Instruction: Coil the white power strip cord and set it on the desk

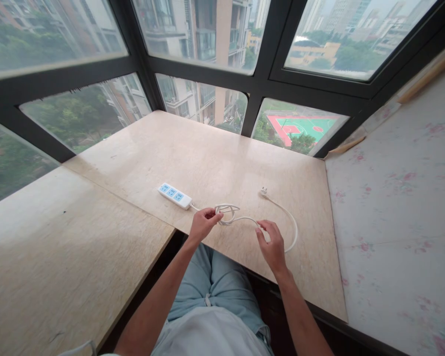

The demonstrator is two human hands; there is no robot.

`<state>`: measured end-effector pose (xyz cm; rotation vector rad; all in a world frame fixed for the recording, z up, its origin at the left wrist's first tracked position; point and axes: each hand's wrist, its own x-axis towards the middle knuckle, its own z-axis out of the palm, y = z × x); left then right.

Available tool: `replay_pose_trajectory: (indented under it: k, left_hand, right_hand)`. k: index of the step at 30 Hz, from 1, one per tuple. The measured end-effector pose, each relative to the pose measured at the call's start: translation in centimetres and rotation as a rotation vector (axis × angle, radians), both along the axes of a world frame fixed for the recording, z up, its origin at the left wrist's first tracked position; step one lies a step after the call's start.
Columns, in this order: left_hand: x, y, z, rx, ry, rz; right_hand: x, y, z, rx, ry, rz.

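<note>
The white cord (241, 218) lay on the stone ledge (215, 148), near its front edge, gathered into a few small loops where I watched the left hand (203, 223) pinch it between thumb and fingertips. From that bundle a short run led left to the power strip (175, 196), flat on the ledge with its blue sockets up. The other way, the cord crossed to the right hand (272, 247), whose thumb and fingers closed lightly on it, then swept round in a wide arc to the plug (263, 191), lying loose farther back. A second slab (59, 257) adjoined on the left, a floral-covered surface (393, 207) rose on the right, and a dark-framed window (259, 84) stood beyond.
</note>
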<state>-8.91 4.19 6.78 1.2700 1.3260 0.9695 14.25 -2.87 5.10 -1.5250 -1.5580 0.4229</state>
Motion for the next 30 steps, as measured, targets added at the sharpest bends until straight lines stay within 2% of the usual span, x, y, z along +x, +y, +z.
replay_pose_trajectory:
  k: [5, 10, 16, 20, 23, 30]
  left_hand:
    - [1.3, 0.9, 1.1, 0.022, -0.046, -0.022]
    - [2.1, 1.2, 2.2, -0.031, -0.179, -0.029]
    - [2.3, 1.1, 2.5, -0.090, -0.271, 0.011]
    - [2.5, 1.0, 2.3, -0.109, -0.285, 0.013]
    - [2.5, 0.8, 2.1, -0.091, -0.247, -0.004]
    - [2.1, 0.7, 1.5, -0.046, -0.076, -0.056]
  right_hand:
    - [-3.5, -0.2, 1.4, -0.022, 0.065, 0.186]
    - [-5.4, 1.6, 1.5, 0.018, 0.043, 0.205]
    - [-5.6, 2.9, 1.3, 0.147, -0.257, 0.130]
    - [-5.4, 3.0, 1.2, 0.149, -0.383, 0.115]
    - [-5.2, 3.2, 1.3, 0.118, -0.451, 0.120]
    - [-4.4, 3.7, 1.4, 0.118, -0.658, 0.227]
